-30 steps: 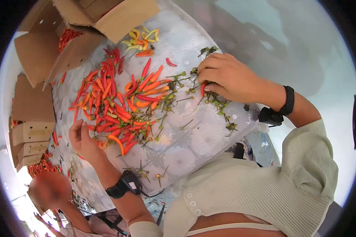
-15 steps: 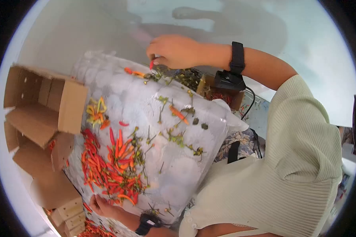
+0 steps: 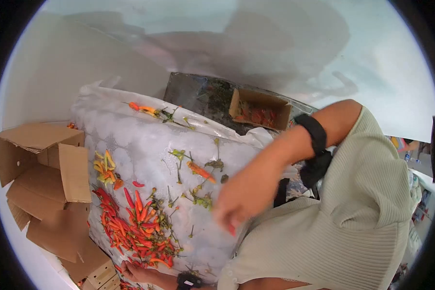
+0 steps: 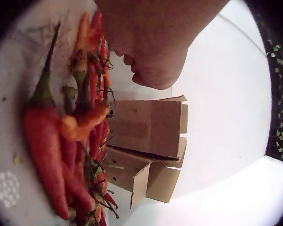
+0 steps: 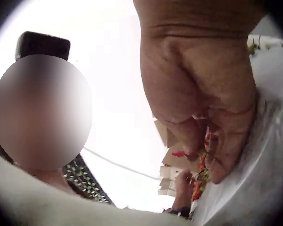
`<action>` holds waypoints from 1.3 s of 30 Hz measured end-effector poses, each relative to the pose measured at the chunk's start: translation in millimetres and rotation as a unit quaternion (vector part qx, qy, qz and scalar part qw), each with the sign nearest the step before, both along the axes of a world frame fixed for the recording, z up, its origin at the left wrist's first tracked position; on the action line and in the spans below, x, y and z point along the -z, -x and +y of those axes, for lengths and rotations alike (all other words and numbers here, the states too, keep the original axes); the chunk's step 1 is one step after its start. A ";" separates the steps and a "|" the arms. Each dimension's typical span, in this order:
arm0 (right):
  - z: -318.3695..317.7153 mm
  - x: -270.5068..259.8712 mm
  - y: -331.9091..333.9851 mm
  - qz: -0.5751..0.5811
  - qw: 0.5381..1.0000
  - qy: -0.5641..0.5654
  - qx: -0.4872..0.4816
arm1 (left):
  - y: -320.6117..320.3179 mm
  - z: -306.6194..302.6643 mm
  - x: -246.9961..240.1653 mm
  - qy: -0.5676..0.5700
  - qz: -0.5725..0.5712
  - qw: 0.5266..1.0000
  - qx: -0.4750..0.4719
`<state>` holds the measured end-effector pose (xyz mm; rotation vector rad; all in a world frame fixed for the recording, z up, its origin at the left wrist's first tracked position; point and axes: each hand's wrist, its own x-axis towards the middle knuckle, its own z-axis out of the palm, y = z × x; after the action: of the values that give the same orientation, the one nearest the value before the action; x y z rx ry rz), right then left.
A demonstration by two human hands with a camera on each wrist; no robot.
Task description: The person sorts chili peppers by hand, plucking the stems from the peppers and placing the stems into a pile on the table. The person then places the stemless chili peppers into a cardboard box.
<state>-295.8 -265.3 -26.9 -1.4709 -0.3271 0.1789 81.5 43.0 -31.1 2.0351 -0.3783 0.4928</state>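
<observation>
A pile of red and orange chili peppers (image 3: 133,232) lies on the patterned plastic table cover (image 3: 145,137), with green stems along its right side. At the table's near edge, blurred in the head view, my right hand (image 3: 246,195) pinches a small red chili pepper (image 5: 179,154) between thumb and fingers. My left hand (image 3: 139,273) rests low beside the pile's near end, its fingers loosely curled and nothing visible in them. In the left wrist view, a large red chili pepper (image 4: 45,150) with a long stem lies close to the camera.
Cardboard boxes (image 3: 75,171) stand open at the left. Yellow peppers (image 3: 105,166) form a small group beyond the pile. Loose stems (image 3: 200,198) and an orange pepper (image 3: 201,171) lie mid-table. Beyond the far edge sits a lower box of red peppers (image 3: 261,116).
My right hand has gone from the stems out past the table's far edge, then back to the near edge, still with a red chili pepper. The head view has turned; the left hand stays by the pile.
</observation>
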 end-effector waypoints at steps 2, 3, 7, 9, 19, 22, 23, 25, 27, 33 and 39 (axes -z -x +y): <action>-23.7 6.9 -19.4 0.121 0.986 -0.113 0.018 | 2.0 -3.0 -1.7 0.014 0.017 1.000 0.006; -37.4 10.2 -31.6 0.077 0.995 -0.040 0.057 | 3.1 -3.8 -2.5 0.021 0.027 0.999 0.008; -115.8 11.2 -53.5 -0.068 0.924 0.193 0.323 | -1.3 3.1 -3.7 0.041 0.019 0.998 0.031; -151.2 13.1 -42.3 -0.017 0.867 0.074 0.492 | 3.9 -0.1 -7.6 0.024 0.004 1.000 0.010; -133.6 281.1 103.6 0.302 0.804 0.208 0.469 | 10.5 -3.3 -18.1 0.031 0.000 0.999 -0.012; -83.8 276.4 110.2 0.477 0.734 0.328 0.356 | 19.8 -0.3 -26.7 0.000 -0.012 1.000 0.002; -71.8 302.0 114.1 0.496 0.714 0.355 0.345 | 23.1 4.2 -29.3 -0.015 -0.021 1.000 0.005; -52.9 335.7 122.2 0.495 0.690 0.426 0.311 | 31.9 11.7 -36.2 -0.066 -0.041 0.997 -0.014; -44.9 351.3 122.9 0.477 0.680 0.473 0.292 | 28.3 37.7 -39.5 -0.195 -0.097 0.976 -0.012; -46.8 425.1 113.5 0.482 0.670 0.506 0.250 | 99.0 53.0 -78.9 -0.351 0.210 0.912 0.033; -42.8 415.0 116.5 0.501 0.664 0.512 0.216 | 177.5 30.3 -94.4 -0.363 0.543 0.743 0.148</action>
<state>-412.3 -308.1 -441.9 -2.2124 1.2387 0.8452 -96.0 73.3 63.4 2.5104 -0.1394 -1.2259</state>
